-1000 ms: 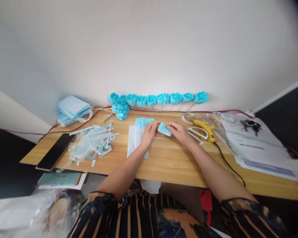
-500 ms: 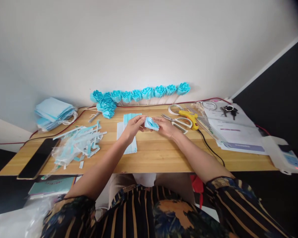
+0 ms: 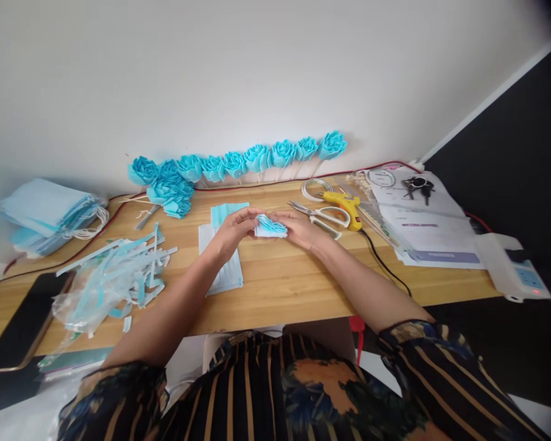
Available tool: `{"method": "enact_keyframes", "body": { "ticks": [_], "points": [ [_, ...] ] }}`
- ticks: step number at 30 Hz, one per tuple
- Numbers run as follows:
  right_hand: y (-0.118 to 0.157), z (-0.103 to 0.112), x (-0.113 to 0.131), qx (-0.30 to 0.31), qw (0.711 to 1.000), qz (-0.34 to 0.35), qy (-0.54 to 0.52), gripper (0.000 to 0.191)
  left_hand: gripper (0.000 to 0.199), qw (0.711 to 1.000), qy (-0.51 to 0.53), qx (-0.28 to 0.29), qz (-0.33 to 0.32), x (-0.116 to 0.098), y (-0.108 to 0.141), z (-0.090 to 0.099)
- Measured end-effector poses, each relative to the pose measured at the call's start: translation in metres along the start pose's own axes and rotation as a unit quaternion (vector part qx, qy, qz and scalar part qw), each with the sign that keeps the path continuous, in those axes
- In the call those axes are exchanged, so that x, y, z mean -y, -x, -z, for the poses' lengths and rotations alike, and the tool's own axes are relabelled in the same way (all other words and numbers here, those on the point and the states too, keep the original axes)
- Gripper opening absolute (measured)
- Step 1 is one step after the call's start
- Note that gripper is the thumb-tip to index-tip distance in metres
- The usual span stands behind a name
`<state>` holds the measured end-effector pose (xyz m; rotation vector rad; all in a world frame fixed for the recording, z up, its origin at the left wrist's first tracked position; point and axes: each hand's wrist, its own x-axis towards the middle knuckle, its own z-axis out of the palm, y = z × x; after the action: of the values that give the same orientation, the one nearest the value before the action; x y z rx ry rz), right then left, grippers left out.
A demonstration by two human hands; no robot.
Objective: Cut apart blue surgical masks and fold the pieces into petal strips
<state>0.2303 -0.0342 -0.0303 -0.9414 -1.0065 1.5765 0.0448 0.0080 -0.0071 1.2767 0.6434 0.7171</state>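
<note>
Between my two hands is a small bundle of pleated blue and white mask fabric. My left hand pinches its left side, fingers closed round it. My right hand grips its right side, with the fingertips partly hidden behind the fabric. Under and beside my left hand lie flat pieces of mask fabric, a blue one and a paler one. Scissors with white handles rest just right of my right hand, next to a yellow glue gun.
Several blue fabric flowers line the wall. Stacked masks, cut strips and a phone lie left. Papers with keys, a tape roll and a white power unit are right. A black cord crosses the right side.
The view has turned, so the table looks tilted and left-side items sit farther left. The bundle now shows its pleated folds more broadly, above a pale lower edge. Both hands still hold it.
</note>
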Motion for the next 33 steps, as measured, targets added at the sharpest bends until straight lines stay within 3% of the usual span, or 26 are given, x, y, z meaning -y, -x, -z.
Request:
{"method": "enact_keyframes", "body": {
  "ticks": [3,8,12,15,18,26,31,33],
  "points": [
    [0.000,-0.001,-0.001,-0.026,0.999,-0.011,0.026,0.025,0.029,1.000,-0.012,-0.001,-0.003,0.006,0.001,0.001],
    [0.000,0.000,-0.004,-0.049,0.996,-0.016,0.069,0.039,0.021,0.995,-0.038,-0.088,-0.010,0.014,0.002,-0.004],
    [-0.001,0.002,-0.004,-0.002,0.999,-0.019,0.048,0.058,0.022,0.989,-0.027,-0.148,-0.012,0.019,0.002,-0.002],
    [-0.001,0.002,-0.003,0.017,0.999,-0.007,0.051,0.057,0.022,0.985,-0.021,-0.171,-0.015,0.022,0.000,0.000],
    [0.000,-0.002,-0.002,-0.009,0.994,0.016,0.103,0.044,0.021,0.986,-0.017,-0.166,-0.027,0.022,0.001,0.000],
    [0.000,-0.001,-0.004,-0.126,0.969,0.075,0.199,0.032,0.029,0.993,-0.011,-0.115,-0.021,0.023,0.002,-0.004],
    [0.001,0.006,-0.005,-0.118,0.945,0.102,0.288,0.032,0.035,0.995,-0.043,-0.089,-0.008,0.024,0.002,-0.003],
    [0.002,0.004,-0.004,-0.108,0.947,0.102,0.284,0.030,0.034,0.994,-0.042,-0.097,-0.010,0.024,0.002,-0.003]
  ]
}}
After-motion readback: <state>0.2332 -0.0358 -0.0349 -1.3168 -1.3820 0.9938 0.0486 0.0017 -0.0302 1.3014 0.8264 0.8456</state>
